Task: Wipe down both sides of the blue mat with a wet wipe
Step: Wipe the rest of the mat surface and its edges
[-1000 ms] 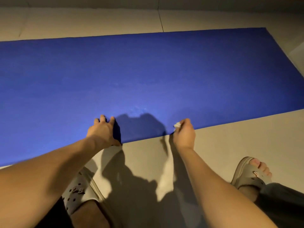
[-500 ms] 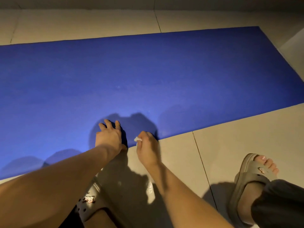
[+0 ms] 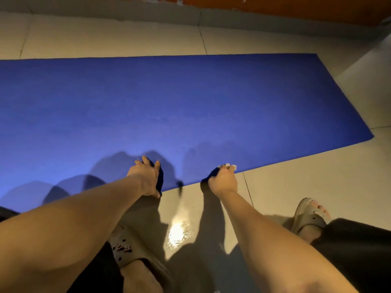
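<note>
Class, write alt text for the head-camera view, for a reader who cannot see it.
A person's left hand and right hand grip the near edge of a blue mat spread on a pale tiled floor, the right also holding a white wet wipe. Grey sandals show below.

We see a pale tiled floor (image 3: 296, 187) with dark grout lines and a bright glare patch (image 3: 178, 233) between our feet. Grey perforated sandals sit on it, the left sandal (image 3: 127, 246) and the right sandal (image 3: 309, 214). A grey baseboard (image 3: 105, 9) runs under an orange-brown wall (image 3: 296, 7).
</note>
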Tool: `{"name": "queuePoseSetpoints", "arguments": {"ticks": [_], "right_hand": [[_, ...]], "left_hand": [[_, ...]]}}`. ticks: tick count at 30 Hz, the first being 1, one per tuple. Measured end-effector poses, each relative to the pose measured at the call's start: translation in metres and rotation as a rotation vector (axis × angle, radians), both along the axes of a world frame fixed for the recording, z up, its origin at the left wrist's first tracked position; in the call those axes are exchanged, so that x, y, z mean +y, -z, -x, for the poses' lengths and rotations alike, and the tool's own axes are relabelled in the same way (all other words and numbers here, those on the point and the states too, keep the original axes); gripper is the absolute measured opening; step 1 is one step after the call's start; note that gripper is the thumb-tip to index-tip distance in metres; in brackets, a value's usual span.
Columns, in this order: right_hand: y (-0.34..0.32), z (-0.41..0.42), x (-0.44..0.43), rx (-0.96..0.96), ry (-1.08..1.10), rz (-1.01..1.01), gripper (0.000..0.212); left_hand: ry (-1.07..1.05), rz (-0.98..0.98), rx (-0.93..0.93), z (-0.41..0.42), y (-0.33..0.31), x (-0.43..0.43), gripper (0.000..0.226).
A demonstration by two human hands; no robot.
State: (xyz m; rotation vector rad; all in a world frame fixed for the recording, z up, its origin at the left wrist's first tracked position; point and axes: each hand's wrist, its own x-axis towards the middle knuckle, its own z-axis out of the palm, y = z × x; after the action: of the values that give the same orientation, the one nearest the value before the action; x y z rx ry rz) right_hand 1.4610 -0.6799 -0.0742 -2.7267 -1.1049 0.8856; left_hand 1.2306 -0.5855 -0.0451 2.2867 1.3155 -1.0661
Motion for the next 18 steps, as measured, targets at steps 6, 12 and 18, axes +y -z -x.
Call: {"name": "queuePoseSetpoints", "arguments": {"ticks": [6,12,18], "right_hand": [[0.001,-0.009,0.001,-0.030,0.000,-0.061,0.027],[0.013,0.044,0.015,0.098,-0.112,-0.329,0.012],[0.014,0.040,0.023,0.052,-0.460,-0.266,0.019]], "left_hand": [[0.013,0.026,0.059,-0.015,-0.002,0.004,0.118],[-0.017,-0.045,0.078,-0.011,0.021,-0.004,0.095],[-0.061,-0.017,0.117,-0.015,0.016,-0.004,0.095]]}}
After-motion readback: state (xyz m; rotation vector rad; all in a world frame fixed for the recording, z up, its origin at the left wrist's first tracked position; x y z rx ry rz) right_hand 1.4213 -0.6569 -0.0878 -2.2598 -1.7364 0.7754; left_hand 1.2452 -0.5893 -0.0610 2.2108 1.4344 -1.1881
